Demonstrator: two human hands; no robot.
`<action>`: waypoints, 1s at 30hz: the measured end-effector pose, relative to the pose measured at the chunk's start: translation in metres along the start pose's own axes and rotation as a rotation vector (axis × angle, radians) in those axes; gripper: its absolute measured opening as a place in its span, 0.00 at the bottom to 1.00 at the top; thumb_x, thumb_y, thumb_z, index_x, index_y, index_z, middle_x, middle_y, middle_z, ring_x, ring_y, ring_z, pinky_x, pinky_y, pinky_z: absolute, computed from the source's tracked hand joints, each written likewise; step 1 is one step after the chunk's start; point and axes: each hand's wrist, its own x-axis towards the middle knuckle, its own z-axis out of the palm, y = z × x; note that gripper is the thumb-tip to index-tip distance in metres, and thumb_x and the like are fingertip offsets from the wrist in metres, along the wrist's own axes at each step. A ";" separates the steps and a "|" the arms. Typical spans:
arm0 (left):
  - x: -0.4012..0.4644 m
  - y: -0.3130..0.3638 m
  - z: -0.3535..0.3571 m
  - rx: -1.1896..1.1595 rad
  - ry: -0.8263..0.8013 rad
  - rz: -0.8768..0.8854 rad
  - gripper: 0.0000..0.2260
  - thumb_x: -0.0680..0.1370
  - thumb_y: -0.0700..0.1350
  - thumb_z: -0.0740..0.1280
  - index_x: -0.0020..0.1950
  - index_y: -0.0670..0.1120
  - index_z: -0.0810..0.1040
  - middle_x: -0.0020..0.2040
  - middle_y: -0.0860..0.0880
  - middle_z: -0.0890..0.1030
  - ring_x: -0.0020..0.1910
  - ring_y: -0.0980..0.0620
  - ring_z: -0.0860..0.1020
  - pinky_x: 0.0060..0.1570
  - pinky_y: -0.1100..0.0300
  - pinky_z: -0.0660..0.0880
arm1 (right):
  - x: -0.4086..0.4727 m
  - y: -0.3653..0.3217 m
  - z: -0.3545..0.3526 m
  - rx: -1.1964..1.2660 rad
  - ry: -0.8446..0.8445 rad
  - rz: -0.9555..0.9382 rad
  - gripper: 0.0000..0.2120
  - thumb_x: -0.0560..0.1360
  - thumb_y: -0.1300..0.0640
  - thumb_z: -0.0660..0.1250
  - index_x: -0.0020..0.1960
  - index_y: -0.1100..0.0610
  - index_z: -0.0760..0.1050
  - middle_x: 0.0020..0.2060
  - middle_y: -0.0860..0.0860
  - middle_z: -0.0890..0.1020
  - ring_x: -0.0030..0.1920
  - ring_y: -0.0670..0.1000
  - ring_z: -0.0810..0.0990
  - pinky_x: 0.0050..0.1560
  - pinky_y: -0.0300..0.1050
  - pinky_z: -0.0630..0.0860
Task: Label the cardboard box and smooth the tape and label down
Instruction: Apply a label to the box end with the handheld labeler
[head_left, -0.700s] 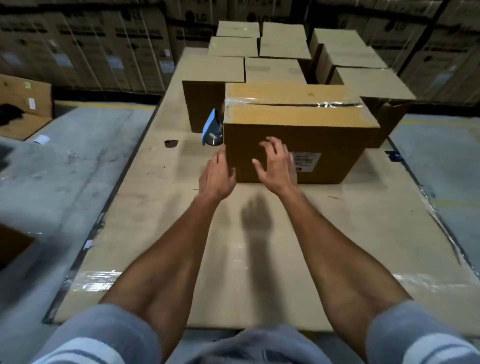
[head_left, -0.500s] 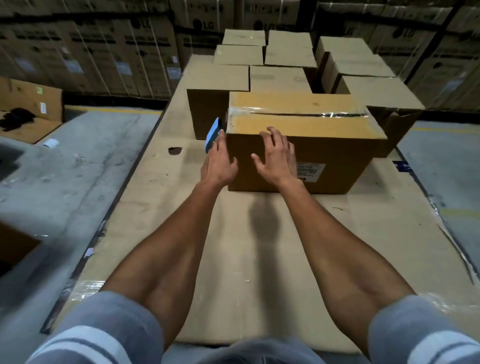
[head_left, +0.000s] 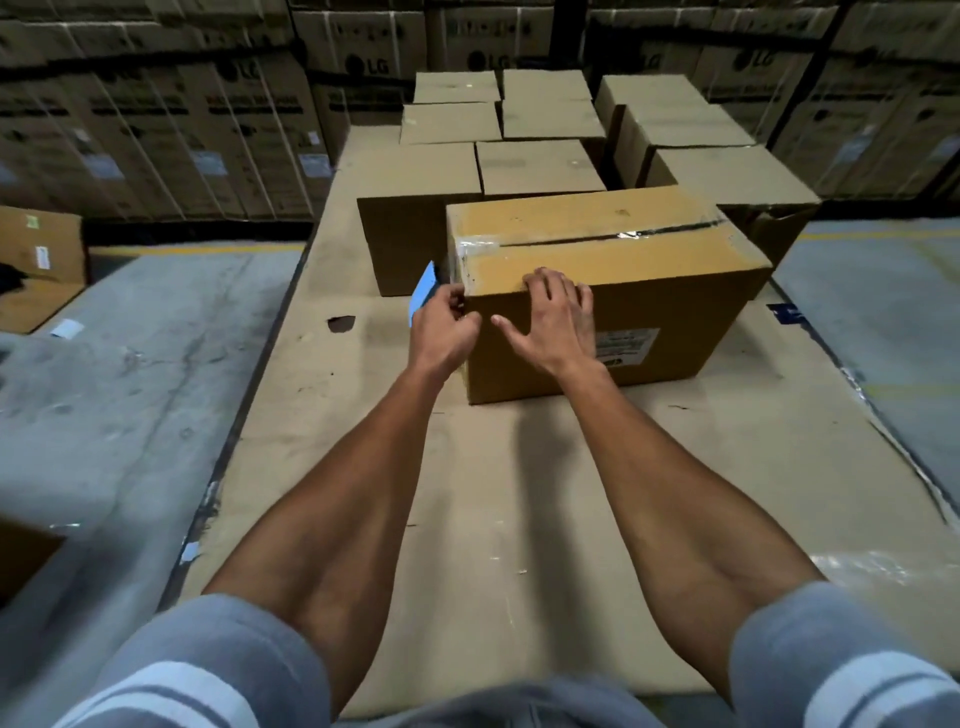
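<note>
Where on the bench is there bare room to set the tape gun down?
Bare cardboard bench top between the taped box and the near edge, around the forearms. Also a strip left of the box, near the dark hole. Behind it, closed boxes crowd the surface.

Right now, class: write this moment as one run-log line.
box: taped, on table | label: on front face | right hand: flat on front top edge | left hand: at left corner | blue item: behind left hand

Taped brown cardboard box (head_left: 649, 270) — upright, white label (head_left: 626, 345) on near side
</note>
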 end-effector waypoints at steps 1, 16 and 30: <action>-0.003 -0.002 -0.001 -0.014 -0.016 0.015 0.21 0.80 0.41 0.70 0.74 0.47 0.77 0.63 0.49 0.83 0.60 0.52 0.81 0.66 0.53 0.79 | -0.003 -0.006 0.000 -0.007 0.009 0.006 0.39 0.74 0.27 0.60 0.75 0.52 0.68 0.74 0.54 0.72 0.76 0.56 0.69 0.78 0.65 0.61; -0.033 -0.048 -0.014 0.163 -0.072 0.347 0.13 0.77 0.46 0.73 0.61 0.50 0.84 0.55 0.53 0.84 0.53 0.55 0.81 0.57 0.52 0.82 | -0.066 -0.011 -0.015 -0.085 0.052 0.068 0.34 0.71 0.38 0.70 0.71 0.52 0.68 0.69 0.54 0.75 0.70 0.54 0.73 0.77 0.60 0.64; -0.040 -0.086 -0.006 0.629 -0.203 0.538 0.32 0.74 0.51 0.80 0.72 0.48 0.69 0.73 0.43 0.69 0.68 0.42 0.71 0.66 0.45 0.77 | -0.088 -0.010 -0.024 -0.128 0.100 0.171 0.31 0.68 0.44 0.72 0.67 0.53 0.69 0.63 0.54 0.77 0.65 0.54 0.75 0.74 0.57 0.65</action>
